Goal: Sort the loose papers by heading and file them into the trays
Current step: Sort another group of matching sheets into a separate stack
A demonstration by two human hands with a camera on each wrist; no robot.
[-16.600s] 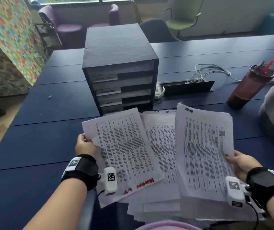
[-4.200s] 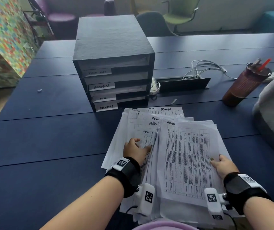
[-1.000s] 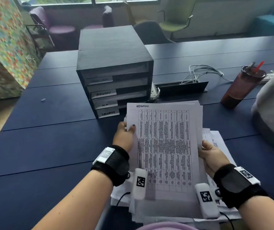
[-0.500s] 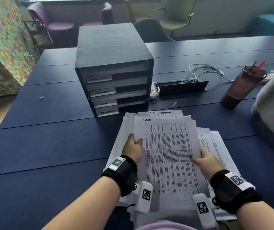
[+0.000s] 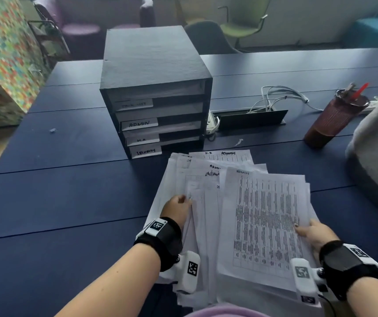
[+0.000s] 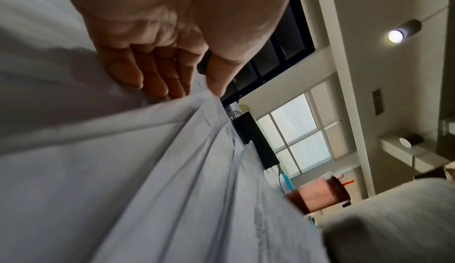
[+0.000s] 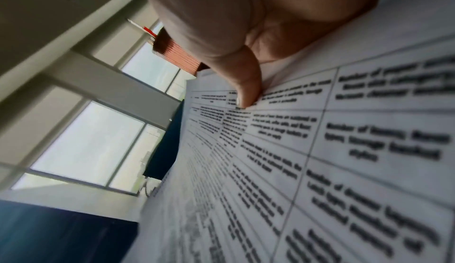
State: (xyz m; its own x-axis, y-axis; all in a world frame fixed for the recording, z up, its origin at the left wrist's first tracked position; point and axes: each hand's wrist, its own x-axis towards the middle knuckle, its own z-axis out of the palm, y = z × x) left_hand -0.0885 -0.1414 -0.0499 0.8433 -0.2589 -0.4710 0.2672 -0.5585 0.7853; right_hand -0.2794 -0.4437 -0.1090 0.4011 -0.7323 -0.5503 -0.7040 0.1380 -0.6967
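Both hands pinch papers (image 5: 208,193) on navy table (image 5: 46,202); chairs (image 5: 240,21) behind.

Right hand (image 7: 258,26) thumb pressing printed table sheet (image 7: 320,160), ribbed brown tumbler (image 7: 177,53) apparently behind

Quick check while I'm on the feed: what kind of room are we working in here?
Most likely an office meeting or shared work room. A long dark blue table has a cable hatch set into it, office chairs stand along the far side, and a desktop filing unit has trays labelled ADMIN and H.R.
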